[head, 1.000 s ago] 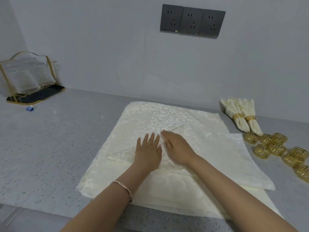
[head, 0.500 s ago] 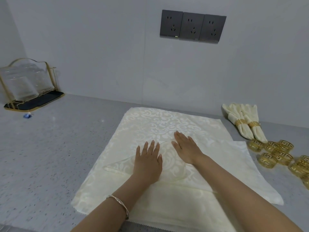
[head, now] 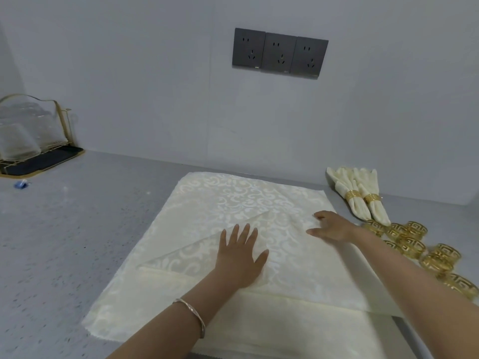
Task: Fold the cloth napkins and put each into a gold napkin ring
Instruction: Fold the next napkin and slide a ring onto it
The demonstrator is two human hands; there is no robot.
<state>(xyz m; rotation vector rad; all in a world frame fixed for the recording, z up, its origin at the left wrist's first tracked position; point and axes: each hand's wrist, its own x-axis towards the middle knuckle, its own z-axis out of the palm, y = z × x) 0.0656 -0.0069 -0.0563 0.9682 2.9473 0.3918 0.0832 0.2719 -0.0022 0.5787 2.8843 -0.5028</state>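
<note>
A stack of cream patterned napkins [head: 233, 200] lies flat on the grey counter. The top napkin [head: 298, 268] is folded into a triangle over the stack. My left hand [head: 239, 257] presses flat on that folded napkin with fingers spread. My right hand [head: 329, 226] rests palm down on the fold's right slope, fingers apart. Two finished napkins [head: 363, 195] in gold rings lie at the back right. Several loose gold napkin rings [head: 412, 244] sit to the right of my right forearm.
A gold wire rack [head: 31, 141] with a black tray stands at the far left against the wall. A small blue object [head: 20, 183] lies in front of it. Three dark wall sockets [head: 280, 54] are above the counter.
My right hand has slid rightward along the folded napkin, away from my left hand, which has stayed pressing in place. The camera has tilted so the scene sits lower.
</note>
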